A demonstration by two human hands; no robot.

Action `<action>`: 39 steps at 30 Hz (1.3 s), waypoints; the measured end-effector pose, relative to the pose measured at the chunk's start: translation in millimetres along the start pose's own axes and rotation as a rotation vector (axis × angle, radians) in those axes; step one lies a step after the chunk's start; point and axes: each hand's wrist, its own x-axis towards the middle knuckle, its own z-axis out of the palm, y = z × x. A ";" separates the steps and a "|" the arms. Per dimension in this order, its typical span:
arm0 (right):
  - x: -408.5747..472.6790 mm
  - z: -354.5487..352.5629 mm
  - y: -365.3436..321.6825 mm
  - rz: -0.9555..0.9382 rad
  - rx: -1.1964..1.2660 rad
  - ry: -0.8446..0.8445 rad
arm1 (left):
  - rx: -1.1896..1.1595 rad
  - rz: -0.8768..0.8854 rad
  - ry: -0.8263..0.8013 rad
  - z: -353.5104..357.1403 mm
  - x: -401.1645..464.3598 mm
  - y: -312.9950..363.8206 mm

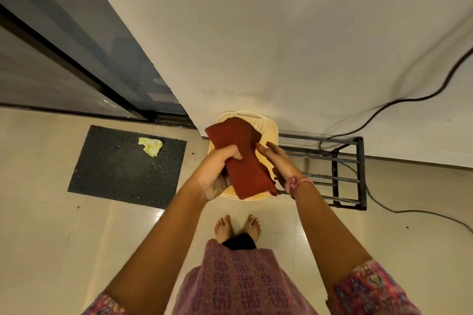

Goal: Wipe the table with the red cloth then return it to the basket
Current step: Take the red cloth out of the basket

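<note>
The red cloth [242, 161] hangs folded above a cream plastic basket [266, 126] that stands on the floor by the wall. My left hand [217, 166] is shut on the cloth's left edge, thumb across the front. On the cloth's right side my right hand [277, 161] has its fingers spread and flat, touching or just beside the fabric; whether it grips is unclear. The cloth hides most of the basket's inside. No table is in view.
A black metal rack [340, 171] lies on the floor right of the basket, with a black cable [399, 102] running along the wall. A dark doormat [122, 169] with a crumpled yellow-green scrap [151, 146] lies left. My bare feet [238, 227] stand on the tiles.
</note>
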 end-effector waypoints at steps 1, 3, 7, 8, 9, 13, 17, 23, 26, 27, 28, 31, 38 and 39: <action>-7.8 -1.7 -2.3 -0.014 0.046 -0.032 | 0.021 -0.022 -0.052 -1.3 -12.1 7.8; -19.4 -4.0 -4.8 -0.027 0.230 -0.161 | 0.049 -0.059 -0.146 -3.9 -32.5 22.3; -49.7 -6.3 -5.4 0.028 0.462 -0.297 | 0.067 -0.022 -0.252 -8.3 -61.6 39.4; -55.1 -5.5 -4.8 0.032 0.492 -0.289 | 0.061 -0.009 -0.253 -11.4 -65.0 41.7; -60.8 -4.4 -3.8 0.029 0.509 -0.267 | 0.061 0.006 -0.242 -15.4 -68.1 42.8; -79.4 -4.1 -2.9 0.001 0.478 -0.190 | 0.182 0.023 -0.166 -36.0 -78.0 42.7; -99.5 -11.4 -6.4 -0.013 0.437 -0.185 | 0.250 0.016 -0.119 -55.5 -88.3 33.7; -139.5 -11.2 -8.0 -0.066 0.524 -0.239 | -0.111 0.146 -0.194 -68.1 -93.2 15.0; -165.2 2.1 -6.6 -0.104 0.679 -0.360 | -0.464 0.297 -0.256 -59.6 -88.5 2.2; -171.0 7.1 -4.6 -0.120 0.717 -0.385 | -0.552 0.332 -0.257 -54.5 -86.3 -3.6; -175.4 11.5 -1.7 -0.134 0.753 -0.407 | -0.608 0.349 -0.218 -49.7 -83.5 -10.2; -186.1 23.3 6.8 -0.168 0.830 -0.437 | -0.645 0.234 -0.115 -38.7 -79.4 -25.9; -206.5 26.8 25.5 -0.279 0.653 -0.227 | -0.278 -0.032 -0.395 -46.7 -84.8 -17.7; -210.5 26.6 29.3 -0.308 0.621 -0.175 | -0.142 -0.054 -0.388 -49.4 -85.0 -11.7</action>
